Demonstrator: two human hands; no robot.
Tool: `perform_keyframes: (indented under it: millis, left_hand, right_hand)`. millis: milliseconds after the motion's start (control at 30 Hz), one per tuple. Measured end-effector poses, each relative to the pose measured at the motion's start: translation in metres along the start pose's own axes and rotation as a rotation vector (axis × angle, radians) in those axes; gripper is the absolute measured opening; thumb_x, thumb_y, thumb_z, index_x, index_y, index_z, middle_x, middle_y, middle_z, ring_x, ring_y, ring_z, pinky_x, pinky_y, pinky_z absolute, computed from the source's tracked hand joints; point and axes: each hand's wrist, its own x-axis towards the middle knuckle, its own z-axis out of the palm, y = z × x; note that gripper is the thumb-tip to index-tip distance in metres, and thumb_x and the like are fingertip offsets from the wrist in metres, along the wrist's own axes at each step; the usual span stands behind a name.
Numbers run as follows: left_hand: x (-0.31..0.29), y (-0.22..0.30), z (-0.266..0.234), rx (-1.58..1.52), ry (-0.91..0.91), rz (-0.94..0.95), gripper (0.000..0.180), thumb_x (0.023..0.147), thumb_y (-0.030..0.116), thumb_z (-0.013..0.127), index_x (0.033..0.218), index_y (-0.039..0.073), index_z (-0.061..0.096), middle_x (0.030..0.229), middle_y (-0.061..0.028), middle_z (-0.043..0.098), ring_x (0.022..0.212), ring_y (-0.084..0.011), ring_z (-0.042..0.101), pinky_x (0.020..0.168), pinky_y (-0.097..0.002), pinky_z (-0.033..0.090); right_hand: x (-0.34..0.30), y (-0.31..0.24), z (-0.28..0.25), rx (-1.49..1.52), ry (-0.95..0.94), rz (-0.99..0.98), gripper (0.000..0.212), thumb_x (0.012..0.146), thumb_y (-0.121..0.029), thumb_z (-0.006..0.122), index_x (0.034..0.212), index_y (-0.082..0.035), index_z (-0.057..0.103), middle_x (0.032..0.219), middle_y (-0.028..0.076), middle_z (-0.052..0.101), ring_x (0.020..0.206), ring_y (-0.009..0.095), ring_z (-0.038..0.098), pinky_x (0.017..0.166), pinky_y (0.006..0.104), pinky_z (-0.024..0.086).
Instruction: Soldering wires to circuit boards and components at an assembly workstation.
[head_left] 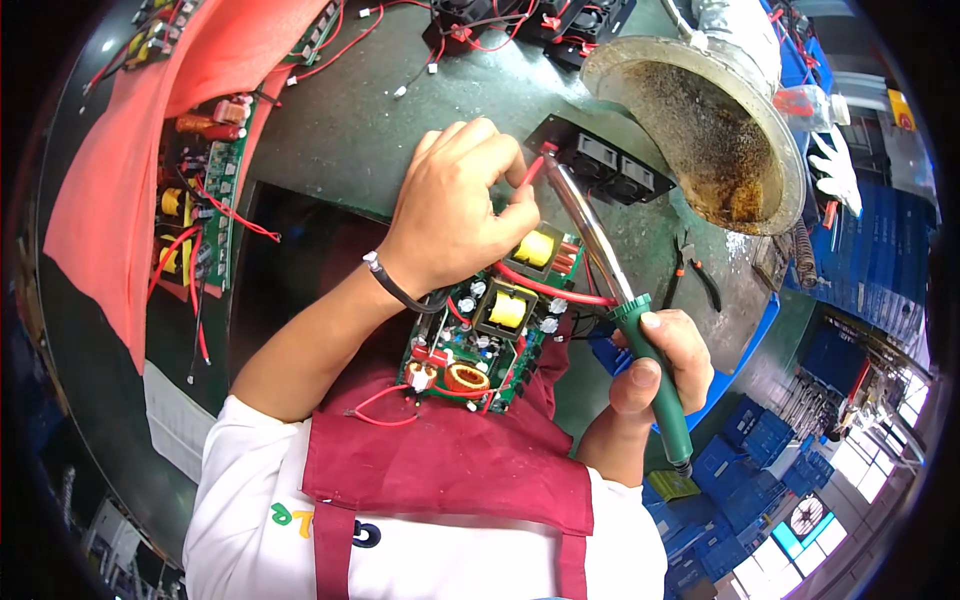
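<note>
A: What's biggest?
B: The counter [330, 140]; it has bare room between the red cloth [110, 240] and the left hand [465, 195].
A: Next?
B: The hood [735, 135], its round rim crowding the right side.
A: The board [485, 345]?
B: Below the left hand, lower edge up against the apron [440, 460].
A: And the iron [627, 306]?
B: The right hand [672, 365] grips its green handle, pointing it up and leftward.
A: The fan panel [605, 163]?
B: Flat on the counter, right end near the rim.
A: Pliers [708, 286]?
B: Right of the iron, well apart, bare counter around them.
A: Smallest?
B: The red wire [533, 172], pinched in the left fingertips, its end beside the iron's tip; whether they touch, I can't tell.
</note>
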Motion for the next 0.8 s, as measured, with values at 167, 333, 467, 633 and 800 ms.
perform_keyframes:
  millis: [167,333,467,633,800]
  left_hand:
    - [0.0,0.0,0.0,-0.001,0.009,0.007,0.014,0.079,0.015,0.072,0.079,0.008,0.06,0.085,-0.0085,0.059,0.084,-0.0306,0.059,0.081,-0.0419,0.042]
    - [0.0,-0.001,0.001,0.013,0.009,0.01,0.014,0.078,0.015,0.072,0.079,0.008,0.06,0.084,-0.0087,0.059,0.084,-0.0308,0.059,0.08,-0.0423,0.043]
    - [0.0,-0.001,0.001,0.016,0.023,0.023,0.014,0.078,0.015,0.072,0.079,0.008,0.06,0.084,-0.0088,0.059,0.084,-0.031,0.059,0.08,-0.0424,0.043]
    - [0.0,0.0,0.002,0.021,0.028,0.016,0.014,0.078,0.015,0.072,0.078,0.008,0.06,0.084,-0.009,0.059,0.084,-0.0312,0.059,0.079,-0.0424,0.043]
    - [0.0,-0.001,0.002,0.031,0.024,0.022,0.014,0.078,0.015,0.071,0.078,0.008,0.06,0.084,-0.0092,0.059,0.083,-0.0312,0.059,0.079,-0.0424,0.043]
  right_hand:
    - [0.009,-0.005,-0.006,0.007,-0.038,0.023,0.048,0.103,-0.041,0.067,0.107,0.007,0.065,0.072,0.012,0.065,0.06,0.02,0.063,0.057,0.029,0.047]
    - [0.017,-0.007,-0.011,0.0,-0.1,0.014,0.046,0.099,-0.036,0.071,0.106,0.01,0.068,0.076,0.015,0.067,0.062,0.022,0.066,0.059,0.0294,0.049]
    - [0.018,-0.007,-0.011,0.015,-0.117,0.03,0.046,0.098,-0.035,0.072,0.106,0.01,0.068,0.078,0.016,0.069,0.063,0.022,0.066,0.061,0.0296,0.05]
    - [0.015,-0.007,-0.011,0.013,-0.094,0.03,0.047,0.098,-0.036,0.073,0.106,0.01,0.068,0.08,0.016,0.069,0.064,0.022,0.067,0.061,0.03,0.051]
    - [0.011,-0.007,-0.011,0.01,-0.082,0.046,0.049,0.099,-0.038,0.073,0.107,0.009,0.068,0.08,0.016,0.069,0.064,0.022,0.067,0.06,0.0295,0.051]
